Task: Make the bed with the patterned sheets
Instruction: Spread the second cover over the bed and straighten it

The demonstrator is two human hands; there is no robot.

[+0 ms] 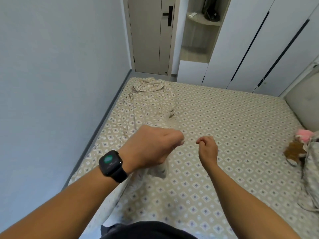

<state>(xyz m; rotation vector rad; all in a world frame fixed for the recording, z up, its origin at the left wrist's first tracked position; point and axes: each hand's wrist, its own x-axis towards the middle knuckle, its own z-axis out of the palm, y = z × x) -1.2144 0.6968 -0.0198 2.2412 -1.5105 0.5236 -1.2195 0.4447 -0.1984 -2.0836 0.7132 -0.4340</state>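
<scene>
The left hand (151, 145), at the centre of the frame, was bunched tight round a fold of the loose sheet (148, 104), its grip closed on the cloth with a bit of fabric poking out by the knuckles. The right hand (208, 149), just to its right, had its fingers curled, thumb and forefinger nearly meeting, and held nothing that could be seen. The sheet trailed from the fist up toward the upper left, ending in a crumpled heap by the far corner near the wall (57, 69), all of it lying on the bed (233, 121), which was already covered in the same diamond pattern.

To my eye the job here was spreading that top layer. It would go best if the right hand took a second hold on the edge close to the left, then the two drew apart and carried the cloth toward the right of the frame, lifting enough to shake out the heap.

Plenty stayed unclear. Under the left fist the cloth was blurred, so which edge was held could not be told. At the right margin a pillow (310, 169) was cut off, with a soft toy (296, 149) tucked against it. The near bed edge was hidden behind the arms.
</scene>
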